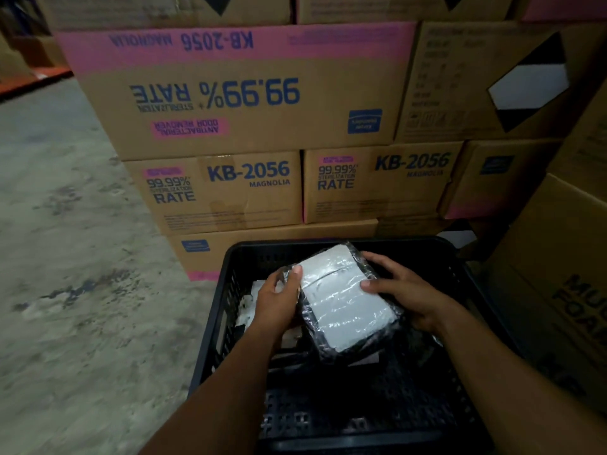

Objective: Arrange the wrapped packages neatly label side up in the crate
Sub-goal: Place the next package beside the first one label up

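A black plastic crate [226,290] with perforated walls stands on the floor in front of me. Over its middle I hold a wrapped package [341,300], black film with a large white label facing up. My left hand [279,300] grips its left edge, thumb on top. My right hand [404,290] holds its right edge, fingers over the far corner. Another package [253,300] with a white label lies lower in the crate at the left, partly hidden by my left hand. More dark wrapped shapes lie under the held package.
Stacked cardboard boxes [230,192] printed KB-2056 rise right behind the crate. More cardboard boxes [558,274] stand close on the right. Bare concrete floor [82,257] stretches to the left.
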`<state>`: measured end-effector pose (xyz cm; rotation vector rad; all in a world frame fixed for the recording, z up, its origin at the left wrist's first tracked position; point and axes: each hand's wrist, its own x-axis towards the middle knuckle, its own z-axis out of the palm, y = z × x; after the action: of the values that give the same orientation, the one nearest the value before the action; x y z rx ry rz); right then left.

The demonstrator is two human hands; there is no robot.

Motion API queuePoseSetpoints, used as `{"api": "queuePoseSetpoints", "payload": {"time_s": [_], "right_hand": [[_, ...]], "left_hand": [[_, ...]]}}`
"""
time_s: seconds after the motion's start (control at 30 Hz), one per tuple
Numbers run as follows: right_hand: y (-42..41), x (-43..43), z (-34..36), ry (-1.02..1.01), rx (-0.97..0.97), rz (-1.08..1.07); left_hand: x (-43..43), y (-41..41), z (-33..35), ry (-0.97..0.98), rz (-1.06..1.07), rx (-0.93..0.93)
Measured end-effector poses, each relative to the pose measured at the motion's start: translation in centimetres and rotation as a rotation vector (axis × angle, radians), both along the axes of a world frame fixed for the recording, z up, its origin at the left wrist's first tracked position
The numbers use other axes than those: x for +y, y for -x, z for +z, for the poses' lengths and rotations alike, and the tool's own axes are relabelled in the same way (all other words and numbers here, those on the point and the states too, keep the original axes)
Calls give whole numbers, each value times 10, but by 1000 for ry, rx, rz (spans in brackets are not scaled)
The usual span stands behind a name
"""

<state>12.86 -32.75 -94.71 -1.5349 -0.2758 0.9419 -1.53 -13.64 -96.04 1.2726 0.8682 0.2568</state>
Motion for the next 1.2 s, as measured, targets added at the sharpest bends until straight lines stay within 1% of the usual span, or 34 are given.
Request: {"api": "queuePoseSetpoints", "payload": {"time_s": [0.03,0.1,0.13,0.2,0.27,0.3,0.37,0.43,0.5,0.57,0.67,0.73,0.87,0.93,1.0,1.1,1.2], "right_hand": [[-2,0,0,-5,-6,-46],[-5,-3,-1,12,-33,-141],[-7,-7,-4,39,-57,-186],[-9,-13,-11,86,-93,-263],[-7,-14,-18,107,-102,-309],[-5,-13,-21,113,-97,-325],[-2,-7,-25,109,-86,-360],[-3,1,-27,95,-78,-376],[-6,9,-28,100,-94,-353],[-8,20,-32,161,-147,-293],[-11,33,-40,402,-307,-165],[-15,35,-41,507,-338,-125],[-16,42,-49,624,-399,-129],[-10,50,-54,726,-475,-83],[-6,58,-52,775,-565,-54],[-7,64,-49,812,-696,-82],[-10,63,-55,869,-786,-132]], "left_hand": [[2,-2,4,-88,-29,19],[7,0,6,-374,-90,87],[12,5,3,-537,-134,159],[22,20,-6,-805,-321,397],[29,32,-14,-927,-496,602],[30,36,-17,-963,-541,641],[27,41,-19,-1044,-540,635],[24,42,-20,-1122,-475,599],[25,41,-17,-1171,-411,571],[27,38,-12,-1205,-365,545],[30,31,-5,-1221,-339,529],[31,26,-4,-1208,-343,519],[37,19,-14,-1170,-393,556],[45,17,-22,-1137,-428,592],[51,16,-31,-1111,-446,617],[58,17,-44,-1096,-437,649],[66,11,-53,-1060,-439,678]]}}
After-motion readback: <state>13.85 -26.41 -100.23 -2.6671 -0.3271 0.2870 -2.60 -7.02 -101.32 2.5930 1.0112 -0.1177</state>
